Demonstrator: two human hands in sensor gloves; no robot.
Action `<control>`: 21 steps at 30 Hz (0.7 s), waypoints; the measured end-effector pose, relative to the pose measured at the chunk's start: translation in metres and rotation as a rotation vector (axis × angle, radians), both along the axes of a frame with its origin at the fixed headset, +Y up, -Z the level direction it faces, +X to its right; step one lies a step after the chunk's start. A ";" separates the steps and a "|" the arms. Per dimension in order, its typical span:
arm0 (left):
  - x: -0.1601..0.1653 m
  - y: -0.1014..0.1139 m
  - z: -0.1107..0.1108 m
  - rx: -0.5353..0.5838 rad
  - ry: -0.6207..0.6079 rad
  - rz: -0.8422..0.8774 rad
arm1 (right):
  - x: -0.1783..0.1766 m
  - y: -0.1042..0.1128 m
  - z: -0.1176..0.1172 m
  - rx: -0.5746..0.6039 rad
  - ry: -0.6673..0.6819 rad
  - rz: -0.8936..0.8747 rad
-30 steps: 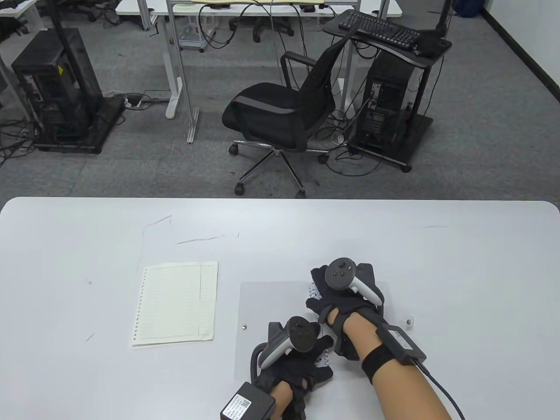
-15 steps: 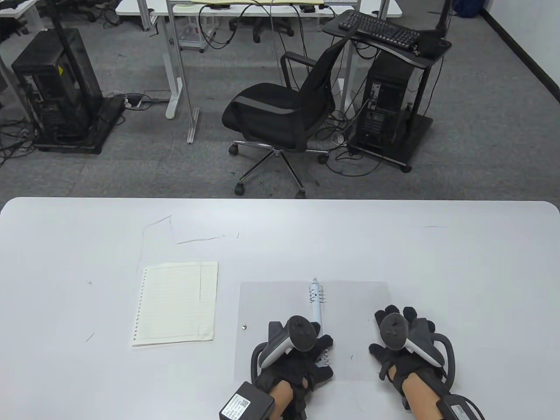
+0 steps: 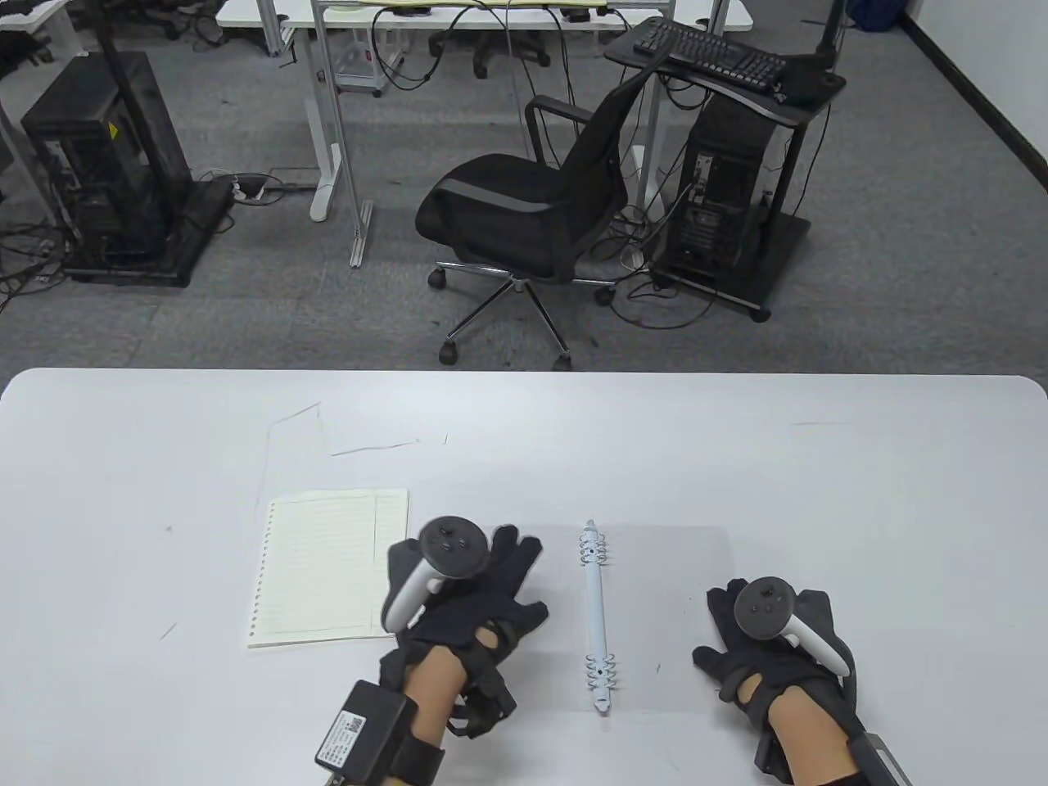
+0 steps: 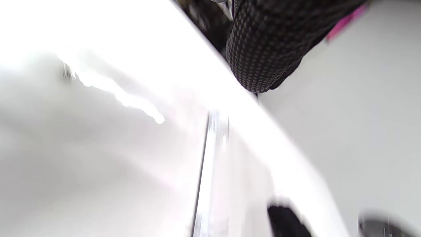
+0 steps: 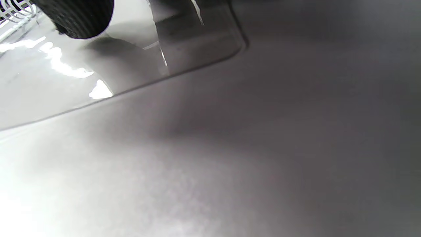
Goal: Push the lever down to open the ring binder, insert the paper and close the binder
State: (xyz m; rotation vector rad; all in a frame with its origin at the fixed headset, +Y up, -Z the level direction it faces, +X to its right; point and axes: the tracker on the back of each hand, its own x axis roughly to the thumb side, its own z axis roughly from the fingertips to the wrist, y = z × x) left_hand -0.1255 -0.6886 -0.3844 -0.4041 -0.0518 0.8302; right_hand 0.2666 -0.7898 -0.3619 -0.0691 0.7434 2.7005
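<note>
The ring binder lies open flat, its translucent cover (image 3: 655, 573) spread to both sides of the white ring spine (image 3: 595, 614). Ring clusters sit at the spine's far and near ends. A stack of lined punched paper (image 3: 327, 569) lies just left of the binder. My left hand (image 3: 499, 565) hovers over the binder's left cover with fingers spread and straight, holding nothing; its tracker overlaps the paper's right edge. My right hand (image 3: 725, 622) rests flat on the right cover's edge. The right wrist view shows a fingertip (image 5: 75, 16) above the glossy cover (image 5: 49, 82). The left wrist view is blurred.
The white table (image 3: 860, 491) stretches wide around the binder, with faint pen marks at the far left. Beyond its far edge stand an office chair (image 3: 532, 213) and computer carts on the floor.
My right hand left the spine's far end and came down to the right cover. My left hand then left the spine's near end and moved up and left, towards the paper.
</note>
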 end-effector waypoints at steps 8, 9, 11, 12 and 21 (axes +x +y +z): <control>-0.087 0.061 -0.044 0.110 0.273 -0.159 | -0.002 0.000 0.000 -0.022 0.008 0.001; -0.099 0.062 -0.050 0.112 0.317 -0.188 | -0.002 0.001 0.000 -0.027 0.006 -0.008; -0.116 0.056 -0.061 0.121 0.368 -0.241 | -0.002 0.001 -0.001 -0.032 0.003 -0.019; -0.126 0.050 -0.066 0.113 0.394 -0.268 | -0.002 0.001 -0.001 -0.032 0.003 -0.019; -0.185 -0.076 -0.101 -0.071 0.484 -0.270 | -0.002 0.000 0.000 -0.045 0.002 -0.036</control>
